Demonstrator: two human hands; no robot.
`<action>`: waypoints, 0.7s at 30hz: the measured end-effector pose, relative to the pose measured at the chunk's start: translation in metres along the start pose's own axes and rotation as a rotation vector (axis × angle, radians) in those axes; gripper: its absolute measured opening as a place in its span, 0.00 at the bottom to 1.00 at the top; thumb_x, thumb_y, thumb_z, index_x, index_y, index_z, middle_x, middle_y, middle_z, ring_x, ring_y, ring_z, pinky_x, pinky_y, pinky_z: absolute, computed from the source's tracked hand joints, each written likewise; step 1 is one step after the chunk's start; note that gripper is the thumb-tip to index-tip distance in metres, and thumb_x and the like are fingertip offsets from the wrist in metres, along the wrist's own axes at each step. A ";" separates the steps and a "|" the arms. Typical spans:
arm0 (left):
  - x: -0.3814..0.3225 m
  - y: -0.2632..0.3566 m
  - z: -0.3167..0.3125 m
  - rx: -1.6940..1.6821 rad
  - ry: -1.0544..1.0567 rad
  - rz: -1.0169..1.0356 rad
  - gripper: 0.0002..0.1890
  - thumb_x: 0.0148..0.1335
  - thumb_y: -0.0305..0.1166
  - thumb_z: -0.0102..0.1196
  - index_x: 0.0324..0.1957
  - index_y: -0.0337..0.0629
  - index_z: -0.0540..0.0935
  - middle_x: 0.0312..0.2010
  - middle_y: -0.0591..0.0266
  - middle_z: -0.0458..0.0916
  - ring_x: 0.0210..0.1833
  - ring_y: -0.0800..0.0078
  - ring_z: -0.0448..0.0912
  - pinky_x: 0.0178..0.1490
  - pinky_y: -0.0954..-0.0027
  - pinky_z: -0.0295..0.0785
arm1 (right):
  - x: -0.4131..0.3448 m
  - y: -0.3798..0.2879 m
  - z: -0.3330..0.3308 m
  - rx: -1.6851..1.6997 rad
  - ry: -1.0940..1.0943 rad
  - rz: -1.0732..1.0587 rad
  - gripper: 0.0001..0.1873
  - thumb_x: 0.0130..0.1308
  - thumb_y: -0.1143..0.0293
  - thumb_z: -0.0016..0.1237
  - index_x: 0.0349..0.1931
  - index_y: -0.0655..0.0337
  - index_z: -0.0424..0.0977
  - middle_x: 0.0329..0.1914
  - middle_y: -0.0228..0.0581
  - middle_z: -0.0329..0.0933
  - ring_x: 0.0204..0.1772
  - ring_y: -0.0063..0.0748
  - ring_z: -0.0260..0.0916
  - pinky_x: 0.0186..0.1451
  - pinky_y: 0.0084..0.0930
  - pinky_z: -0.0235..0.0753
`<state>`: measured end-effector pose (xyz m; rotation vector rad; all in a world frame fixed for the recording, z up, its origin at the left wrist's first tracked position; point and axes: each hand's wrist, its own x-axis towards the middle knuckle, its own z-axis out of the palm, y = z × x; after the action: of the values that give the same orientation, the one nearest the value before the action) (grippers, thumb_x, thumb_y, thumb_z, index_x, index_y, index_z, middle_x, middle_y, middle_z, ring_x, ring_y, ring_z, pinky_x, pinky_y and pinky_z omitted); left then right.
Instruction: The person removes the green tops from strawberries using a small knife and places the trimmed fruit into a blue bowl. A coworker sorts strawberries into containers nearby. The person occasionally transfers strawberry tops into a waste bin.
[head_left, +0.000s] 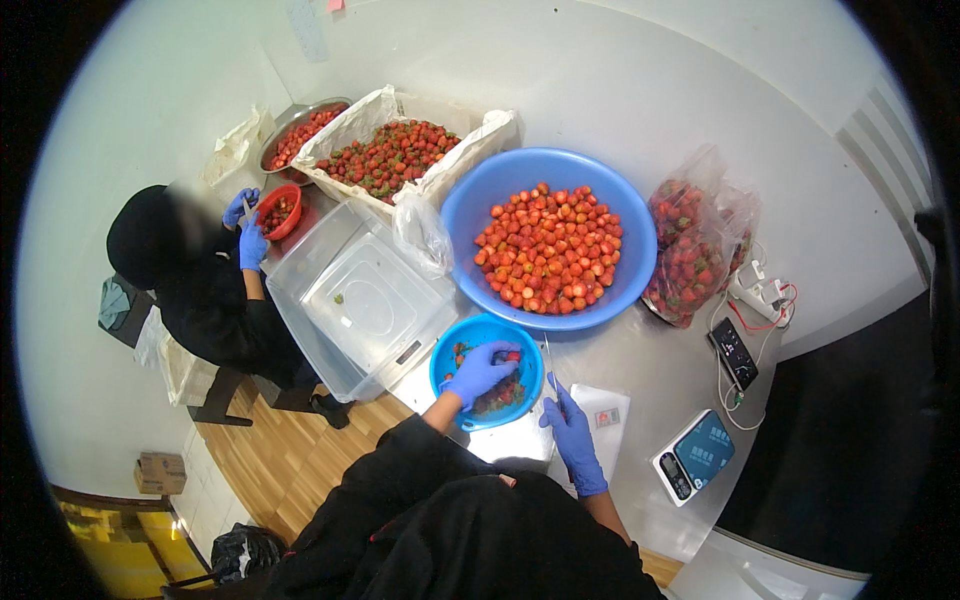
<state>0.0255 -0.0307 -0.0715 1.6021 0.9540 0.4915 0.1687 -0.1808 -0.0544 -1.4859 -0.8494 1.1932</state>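
Observation:
My left hand (480, 375), in a blue glove, is over a small blue basin (444, 401) and holds a strawberry (513, 357) between thumb and fingers. Strawberries and green leafy bits (504, 396) lie in that basin, partly hidden by the hand. To its right, my gloved right hand (572, 431) grips a thin knife (553, 373), blade pointing away from me. Beyond both hands stands a large blue basin (463, 264) with many hulled strawberries (551, 247).
A clear plastic bin (352, 386) stands left on the metal table (637, 525). Behind it is a lined crate (480, 142) of strawberries. Bagged strawberries (686, 262), a phone (733, 352), a power strip (761, 289) and a scale (694, 457) are right. A co-worker (217, 315) cuts over a red bowl (291, 221).

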 end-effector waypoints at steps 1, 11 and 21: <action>-0.008 0.006 -0.006 -0.261 -0.036 -0.034 0.16 0.56 0.30 0.53 0.47 0.41 0.77 0.39 0.60 0.78 0.41 0.74 0.77 0.41 0.74 0.71 | -0.001 -0.002 0.001 -0.016 0.006 0.006 0.26 0.66 0.66 0.42 0.63 0.62 0.56 0.31 0.31 0.69 0.30 0.16 0.63 0.36 0.14 0.67; -0.044 0.050 -0.024 -0.780 -0.045 -0.132 0.18 0.59 0.29 0.54 0.52 0.41 0.71 0.43 0.65 0.76 0.41 0.78 0.77 0.39 0.82 0.70 | -0.015 -0.058 0.029 -0.186 -0.163 -0.165 0.29 0.66 0.67 0.38 0.66 0.56 0.48 0.47 0.55 0.72 0.47 0.39 0.73 0.49 0.30 0.69; -0.067 0.074 -0.021 -0.887 -0.149 -0.068 0.21 0.60 0.29 0.52 0.55 0.32 0.68 0.45 0.57 0.77 0.45 0.73 0.77 0.49 0.74 0.73 | -0.019 -0.090 0.034 -0.384 -0.164 -0.300 0.33 0.66 0.62 0.37 0.67 0.59 0.40 0.35 0.62 0.73 0.37 0.56 0.73 0.38 0.38 0.71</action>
<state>-0.0059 -0.0729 0.0161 0.7858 0.5439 0.6231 0.1364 -0.1668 0.0372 -1.5037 -1.4221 0.9702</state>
